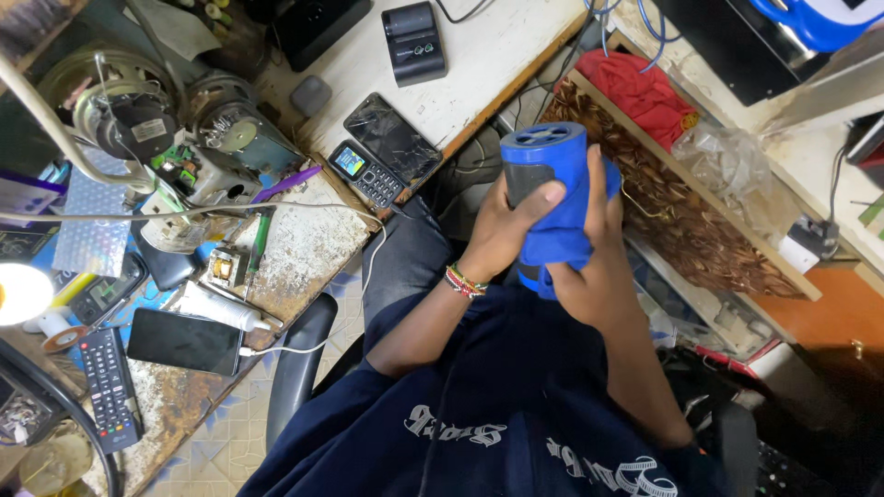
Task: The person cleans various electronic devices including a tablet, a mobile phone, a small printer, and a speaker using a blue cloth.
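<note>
Fingers of my left hand [505,230] were wrapped tight round the blue cylindrical speaker [545,170], thumb laid across its dark front panel, holding it upright above my lap with the vented top end facing up. My right hand [589,262] was closed on a blue cloth [564,241], pressing it flat against the speaker's lower side, so both hands were clamped on the same thing from opposite sides. To my mind the wiping went best with the left grip firm and steady while the cloth did the moving, and with the cloth kept off the top vents, where lint could catch. A beaded bracelet [465,280] sat on my left wrist, clear of the work. Just beyond the speaker lay a wooden tray with a leaf pattern [681,221], and well apart to the left, on the white bench [488,64], a cracked smartphone [393,138] touched a small keypad phone [364,172]. A black remote [108,387] and another smartphone [184,340] rested further out.
</note>
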